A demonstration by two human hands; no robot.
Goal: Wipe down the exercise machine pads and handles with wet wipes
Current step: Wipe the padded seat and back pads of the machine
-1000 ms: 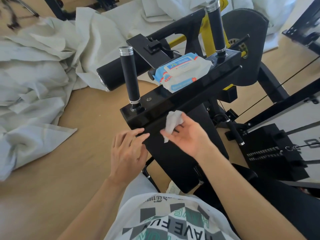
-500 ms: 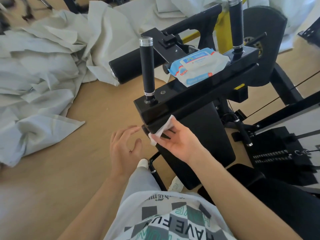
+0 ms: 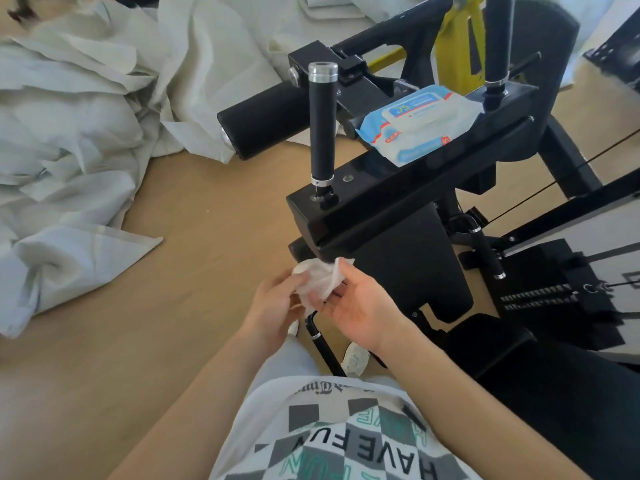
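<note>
While both hands meet just below the near end of the machine's black arm pad (image 3: 398, 202), a crumpled white wet wipe (image 3: 320, 278) is held between them. The left hand (image 3: 273, 306) takes the wipe from the left, its fingers (image 3: 284, 282) curled round the bunched cloth. The right hand (image 3: 360, 306) lies palm up, with thumb and fingertips pinching the wipe's right edge and the remaining fingers loosely bent. The wipe's upper edge sits close under the pad's front corner; whether it touches the pad cannot be told.

On top of the pad, a blue-and-white pack of wet wipes (image 3: 419, 124) lies flat between two upright black handles with silver caps: the near handle (image 3: 322, 133) stands at the pad's front end and the far handle (image 3: 497, 39) at its back end. A black foam roller (image 3: 263, 126) sticks out to the left behind the near handle. Rumpled white sheets (image 3: 69, 133) lie heaped on the wooden floor (image 3: 173, 254) to the left.
</note>
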